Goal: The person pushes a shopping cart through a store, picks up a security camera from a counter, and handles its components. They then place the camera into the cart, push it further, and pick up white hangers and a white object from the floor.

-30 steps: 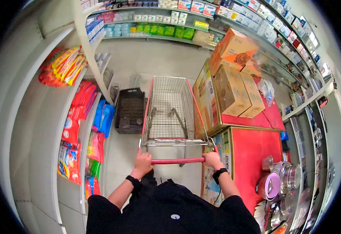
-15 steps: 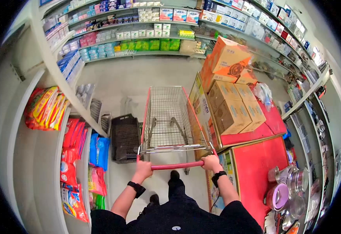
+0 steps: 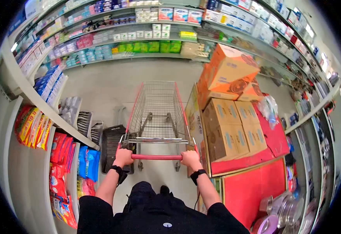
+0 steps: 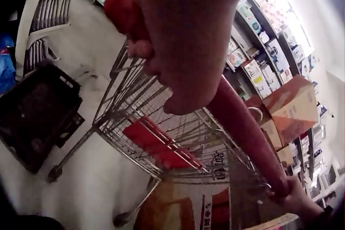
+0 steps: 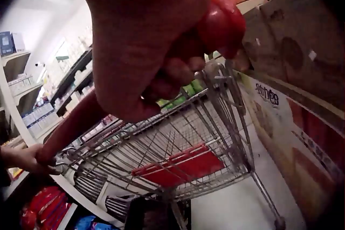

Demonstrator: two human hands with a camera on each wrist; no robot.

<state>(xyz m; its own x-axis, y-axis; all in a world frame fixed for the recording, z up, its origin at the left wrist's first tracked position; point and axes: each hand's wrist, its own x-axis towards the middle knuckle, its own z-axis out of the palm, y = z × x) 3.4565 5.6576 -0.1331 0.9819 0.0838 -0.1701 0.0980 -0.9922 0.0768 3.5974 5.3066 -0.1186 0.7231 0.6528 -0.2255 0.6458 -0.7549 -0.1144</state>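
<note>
A wire shopping cart with red side rails stands straight ahead, and no goods show in its basket. Its red handlebar runs crosswise in front of the person. At the left end of the bar, the left hand grips it with curled fingers. The right hand holds the right end in the same way. Both wrist views show the fingers wrapped round the bar, the left hand and the right hand each near a red end piece.
Brown cartons and orange boxes stand on a red-topped platform close along the cart's right side. A black crate lies on the floor at left, beside shelves with bagged goods. Stocked shelves cross the far end.
The person has moved forward with the cart; the boxes, crate and left shelves have come nearer. The cart has shifted left in the head view. Both hands keep their grip on the handlebar.
</note>
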